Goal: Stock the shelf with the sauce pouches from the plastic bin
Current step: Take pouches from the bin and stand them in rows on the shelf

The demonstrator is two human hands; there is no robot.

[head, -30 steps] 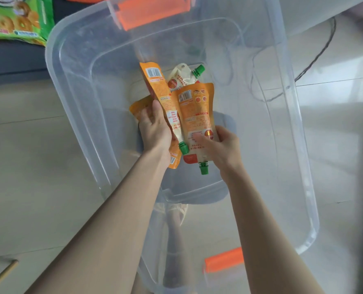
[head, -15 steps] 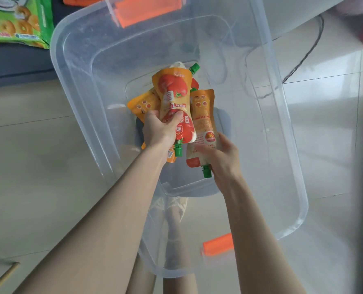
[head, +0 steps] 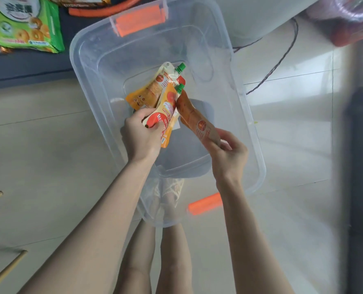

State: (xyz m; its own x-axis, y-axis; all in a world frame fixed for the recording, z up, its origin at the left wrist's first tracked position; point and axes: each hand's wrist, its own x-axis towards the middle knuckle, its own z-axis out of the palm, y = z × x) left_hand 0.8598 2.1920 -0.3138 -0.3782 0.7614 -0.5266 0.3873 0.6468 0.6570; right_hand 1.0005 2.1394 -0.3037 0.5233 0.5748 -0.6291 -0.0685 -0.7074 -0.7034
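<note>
Sauce pouches [head: 155, 92] sit bunched in our left hand [head: 141, 134], whose fingers curl round their lower ends, over the inside of the clear plastic bin [head: 87, 66]. Their green caps [head: 181, 67] point away from us and to the right, and we cannot tell exactly how many pouches are in the bunch. Our right hand [head: 228, 154] pinches the bottom edge of one more orange pouch [head: 194, 117] between thumb and fingertips. This pouch tilts up and to the left, its far end touching the bunch. The bin stands on the pale tiled floor [head: 38, 155], with orange latches [head: 139, 20] at its near and far ends. A green snack bag [head: 27, 26] lies beyond the bin on the left, and a dark cable [head: 279, 63] runs across the floor on the right.
</note>
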